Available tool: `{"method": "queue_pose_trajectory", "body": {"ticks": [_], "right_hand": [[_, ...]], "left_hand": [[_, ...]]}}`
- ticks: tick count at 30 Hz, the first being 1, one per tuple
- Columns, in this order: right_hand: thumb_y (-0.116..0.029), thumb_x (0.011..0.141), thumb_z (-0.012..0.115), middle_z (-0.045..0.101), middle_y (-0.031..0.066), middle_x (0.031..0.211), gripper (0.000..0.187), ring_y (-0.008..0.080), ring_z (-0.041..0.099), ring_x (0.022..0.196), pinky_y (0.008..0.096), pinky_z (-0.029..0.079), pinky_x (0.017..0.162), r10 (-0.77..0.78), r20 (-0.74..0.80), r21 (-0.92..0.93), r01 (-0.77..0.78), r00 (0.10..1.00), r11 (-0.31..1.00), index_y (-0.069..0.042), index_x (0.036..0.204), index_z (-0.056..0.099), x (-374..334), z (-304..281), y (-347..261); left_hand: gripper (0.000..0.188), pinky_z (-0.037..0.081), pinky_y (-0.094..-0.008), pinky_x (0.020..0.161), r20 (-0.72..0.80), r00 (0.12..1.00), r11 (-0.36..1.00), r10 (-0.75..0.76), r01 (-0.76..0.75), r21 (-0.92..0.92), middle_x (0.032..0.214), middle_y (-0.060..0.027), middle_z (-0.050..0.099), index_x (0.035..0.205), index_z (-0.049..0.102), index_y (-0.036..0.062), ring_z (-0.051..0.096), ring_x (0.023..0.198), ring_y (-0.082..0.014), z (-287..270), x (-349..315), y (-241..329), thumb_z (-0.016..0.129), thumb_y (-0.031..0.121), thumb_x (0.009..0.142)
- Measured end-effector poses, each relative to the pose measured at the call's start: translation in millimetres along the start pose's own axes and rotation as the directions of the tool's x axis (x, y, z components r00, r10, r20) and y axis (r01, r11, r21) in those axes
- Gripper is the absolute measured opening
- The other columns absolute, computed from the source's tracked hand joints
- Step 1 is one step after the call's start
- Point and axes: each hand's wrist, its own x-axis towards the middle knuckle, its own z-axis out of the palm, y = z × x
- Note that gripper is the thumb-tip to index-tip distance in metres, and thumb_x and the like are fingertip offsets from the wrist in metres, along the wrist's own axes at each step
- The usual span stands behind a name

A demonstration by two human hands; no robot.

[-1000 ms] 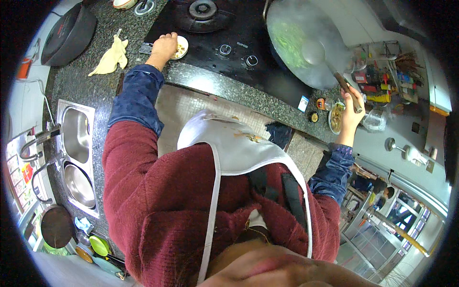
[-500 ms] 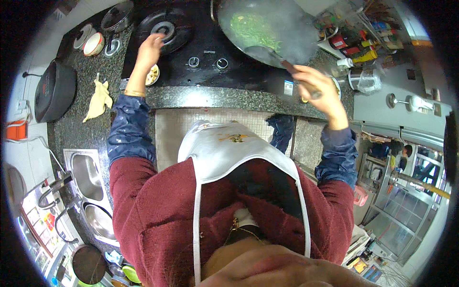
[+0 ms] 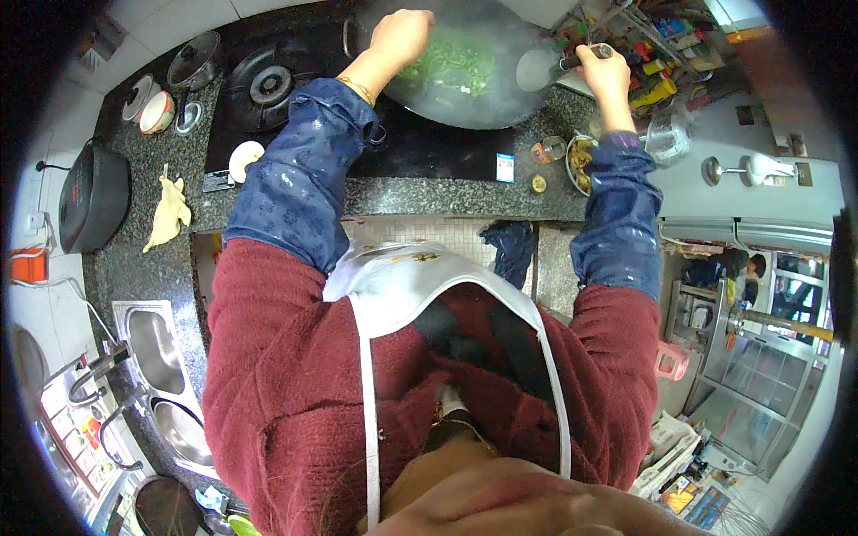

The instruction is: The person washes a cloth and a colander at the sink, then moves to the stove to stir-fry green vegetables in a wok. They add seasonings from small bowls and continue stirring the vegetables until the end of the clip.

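Observation:
Over the left part of the steaming wok (image 3: 500, 114), my left hand (image 3: 402, 37) is closed in a fist; whatever is inside it is hidden. Green vegetable strips (image 3: 451, 64) lie in the wok. At its right rim my right hand (image 3: 604, 68) grips the dark handle of a wok spatula (image 3: 535, 71). The rounded metal blade is raised, apart from the vegetables. Next to my left forearm sits a small white bowl (image 3: 243, 159), partly covered by the sleeve.
An unused burner (image 3: 271, 85) is left of the wok. By my right forearm stand a bowl of brownish food (image 3: 579, 163), a glass jar (image 3: 547, 150) and a small lidded jar (image 3: 538, 184). A pale cloth (image 3: 168, 213) and a black cooker (image 3: 94, 195) are at left, near the sink (image 3: 154, 344).
My left hand has moved right from beside the burner to above the wok. My right hand has lifted the spatula out of the vegetables toward the right rim. The small bowl's pale pieces no longer show.

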Motion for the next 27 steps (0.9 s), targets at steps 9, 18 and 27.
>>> {"method": "queue_pose_trajectory", "body": {"ticks": [9,18,27], "right_hand": [[-0.014,0.074,0.062,0.066,0.0078,0.082,0.023,0.0175,0.063,0.075,0.0284,0.05,0.07,-0.303,-0.027,0.555,0.266,0.953,0.788,-0.004,0.095,0.063,-11.5,127.2,-24.9],[-0.011,0.07,0.061,0.057,0.0141,0.103,0.027,0.0341,0.057,0.091,0.0411,0.049,0.074,-0.899,0.425,0.362,0.891,0.105,0.275,-0.009,0.097,0.057,-87.3,-5.8,-79.8],[-0.013,0.076,0.061,0.064,0.0095,0.086,0.024,0.025,0.062,0.082,0.0338,0.049,0.074,-0.763,0.35,0.204,0.751,0.543,0.628,-0.006,0.099,0.062,-78.3,14.6,-18.3]], "left_hand": [[0.03,0.033,-0.0437,0.097,-0.651,0.746,0.99,0.136,-0.128,0.06,0.118,-0.0097,0.053,0.101,0.064,0.0177,0.04,0.118,-0.0349,-15.2,-76.1,-23.0,0.065,0.021,0.071],[0.025,0.032,-0.0406,0.094,-0.592,0.733,0.942,-0.336,0.268,-0.202,0.111,-0.0105,0.054,0.098,0.062,0.0105,0.045,0.108,-0.0304,52.7,-300.3,-83.1,0.065,0.01,0.073],[0.026,0.032,-0.0384,0.096,-0.439,0.681,0.793,-0.586,0.372,-0.482,0.111,-0.0103,0.053,0.099,0.06,0.009,0.042,0.11,-0.028,127.2,-344.5,-32.3,0.065,0.005,0.074]]}}
